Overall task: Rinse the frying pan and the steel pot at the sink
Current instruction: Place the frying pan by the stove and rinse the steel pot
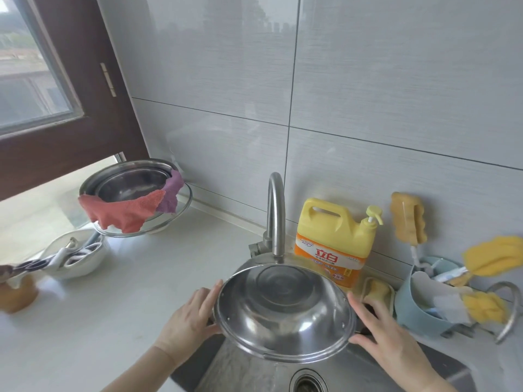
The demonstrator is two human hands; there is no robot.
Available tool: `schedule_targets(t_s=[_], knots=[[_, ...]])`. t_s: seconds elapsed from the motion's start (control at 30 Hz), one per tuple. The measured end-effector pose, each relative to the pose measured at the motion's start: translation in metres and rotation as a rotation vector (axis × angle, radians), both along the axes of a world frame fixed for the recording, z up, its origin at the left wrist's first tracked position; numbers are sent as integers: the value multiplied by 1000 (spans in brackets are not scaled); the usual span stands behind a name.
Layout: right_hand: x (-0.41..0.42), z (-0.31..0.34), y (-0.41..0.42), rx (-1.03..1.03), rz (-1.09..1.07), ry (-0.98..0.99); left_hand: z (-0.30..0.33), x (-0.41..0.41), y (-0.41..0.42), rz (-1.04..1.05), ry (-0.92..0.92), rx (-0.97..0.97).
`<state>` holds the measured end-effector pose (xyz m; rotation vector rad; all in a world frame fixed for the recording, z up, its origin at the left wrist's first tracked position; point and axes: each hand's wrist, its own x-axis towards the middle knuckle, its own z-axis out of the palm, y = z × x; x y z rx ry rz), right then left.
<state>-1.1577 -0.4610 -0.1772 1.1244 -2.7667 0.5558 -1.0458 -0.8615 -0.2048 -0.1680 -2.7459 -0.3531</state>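
I hold the steel pot [283, 309] over the sink [441, 366], tilted so that its shiny inside faces me. My left hand [189, 315] grips the pot's left side at a dark handle, fingers lying up along the rim. My right hand [390, 335] grips the right side the same way, thumb under the rim. The curved steel faucet [276, 210] stands just behind the pot, its spout above the far rim; I see no water running. No frying pan is in view.
A yellow dish soap jug [334, 244] stands right of the faucet. A sponge tray [377, 292] and a blue holder [416, 318] with yellow brushes sit at the right. Stacked steel bowls [130, 185] with cloths and a white bowl [79, 261] of utensils stand on the left counter.
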Motion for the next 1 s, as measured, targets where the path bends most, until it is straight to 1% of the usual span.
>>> schedule_targets(t_s=[0.13, 0.27, 0.37, 0.47, 0.57, 0.63, 0.77, 0.87, 1.0], knots=[[1, -4, 40, 2, -119, -82, -4, -22, 32, -79, -54, -36], [8, 10, 61, -30, -170, -21, -6, -34, 52, -161, 19, -43], [8, 10, 58, -21, -191, -68, -5, -36, 51, -159, 12, -28], [8, 4, 47, -25, -160, -131, -6, -28, 39, -124, -21, -4], [7, -2, 26, 0, -104, -105, -5, -15, 20, -94, -44, 27], [7, -2, 8, -1, -58, -114, -4, -2, 3, -63, -18, 37], [4, -5, -28, -44, 47, -76, -3, 22, -28, 9, -8, 54], [0, -7, -50, -55, 74, -50, -2, 32, -43, 27, 33, 35], [-1, -7, -60, -43, 84, -48, 1, 38, -52, 44, 12, 9]])
